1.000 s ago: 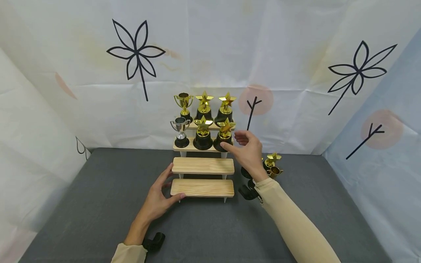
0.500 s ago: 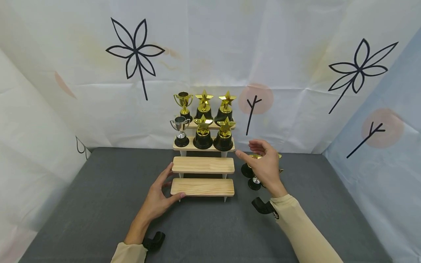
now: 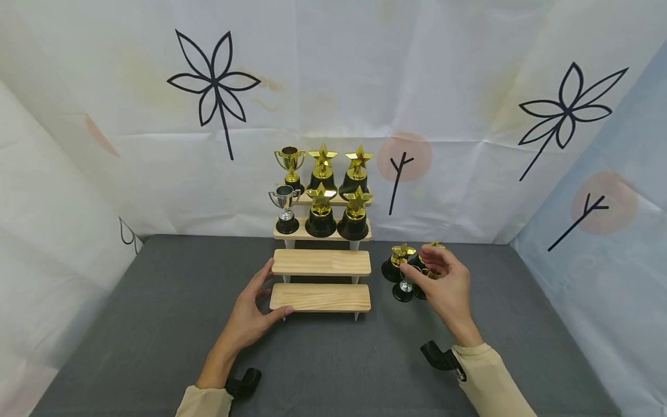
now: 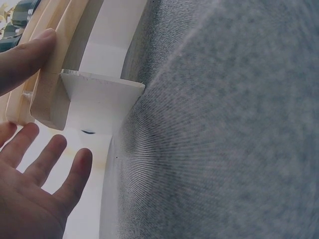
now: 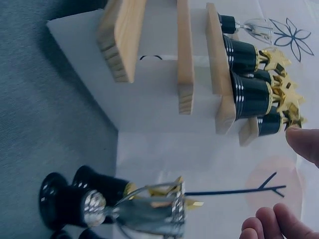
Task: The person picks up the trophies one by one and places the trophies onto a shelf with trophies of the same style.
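My left hand (image 3: 246, 322) rests against the left end of a stepped wooden display stand (image 3: 321, 263). In the left wrist view its thumb (image 4: 30, 56) lies on a plank's edge, and the other fingers are spread beside the stand. Over a cluster of small trophies at the right hovers my right hand (image 3: 447, 288), thumb and fingers apart. A silver cup trophy (image 5: 149, 215) with a black base stands closest to that hand in the right wrist view. Beside it is a gold star trophy (image 3: 398, 260); the right hand partly hides others behind it.
The upper two steps bear a gold cup trophy (image 3: 290, 162), a silver cup trophy (image 3: 285, 202) and several gold star trophies (image 3: 322, 214). The lower two steps are bare wood. Grey cloth (image 3: 156, 324) covers the table, with a patterned white backdrop (image 3: 333, 69) behind.
My right hand has withdrawn from the star trophy at the right end of the second-highest step and moved right and down to the trophies on the table. The left hand stays put.
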Demonstrator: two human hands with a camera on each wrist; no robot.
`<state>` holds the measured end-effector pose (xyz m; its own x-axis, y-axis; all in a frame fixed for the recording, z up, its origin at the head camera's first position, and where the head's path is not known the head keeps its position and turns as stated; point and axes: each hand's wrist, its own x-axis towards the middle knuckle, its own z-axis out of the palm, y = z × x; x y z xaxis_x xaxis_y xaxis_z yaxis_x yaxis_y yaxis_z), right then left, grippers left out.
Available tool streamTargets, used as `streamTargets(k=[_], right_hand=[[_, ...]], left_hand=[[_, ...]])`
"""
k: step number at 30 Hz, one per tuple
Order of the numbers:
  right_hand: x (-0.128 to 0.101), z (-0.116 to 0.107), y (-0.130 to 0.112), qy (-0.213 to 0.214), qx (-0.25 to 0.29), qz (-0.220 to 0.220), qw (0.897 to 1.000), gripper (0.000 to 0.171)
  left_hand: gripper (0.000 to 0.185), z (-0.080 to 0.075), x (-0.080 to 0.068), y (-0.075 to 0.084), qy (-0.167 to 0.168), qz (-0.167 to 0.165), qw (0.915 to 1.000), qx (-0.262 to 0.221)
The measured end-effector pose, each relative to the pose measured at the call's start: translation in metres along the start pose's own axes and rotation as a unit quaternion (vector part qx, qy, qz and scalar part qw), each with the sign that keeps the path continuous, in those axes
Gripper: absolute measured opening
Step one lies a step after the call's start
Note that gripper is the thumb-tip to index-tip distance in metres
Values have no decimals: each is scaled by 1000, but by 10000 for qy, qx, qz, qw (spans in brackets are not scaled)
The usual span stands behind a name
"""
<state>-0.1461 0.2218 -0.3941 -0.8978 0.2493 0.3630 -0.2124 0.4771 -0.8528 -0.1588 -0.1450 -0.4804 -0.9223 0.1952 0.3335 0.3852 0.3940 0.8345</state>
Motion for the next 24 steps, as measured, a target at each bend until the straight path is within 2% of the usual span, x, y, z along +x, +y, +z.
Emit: streamTargets(k=[9,17,24], right_hand=[[-19,-13,18,191,-33,221,9996,50],[-30,-10,30,377,-547,351,9972,52],[-33,-6,37,473,-665,319,9962,49]], left_hand=[[107,1,0,-1,14,12,10000,7],[107,0,0,0,14,3,10000,-21],[107,0,0,-1,14,-6,10000,67]])
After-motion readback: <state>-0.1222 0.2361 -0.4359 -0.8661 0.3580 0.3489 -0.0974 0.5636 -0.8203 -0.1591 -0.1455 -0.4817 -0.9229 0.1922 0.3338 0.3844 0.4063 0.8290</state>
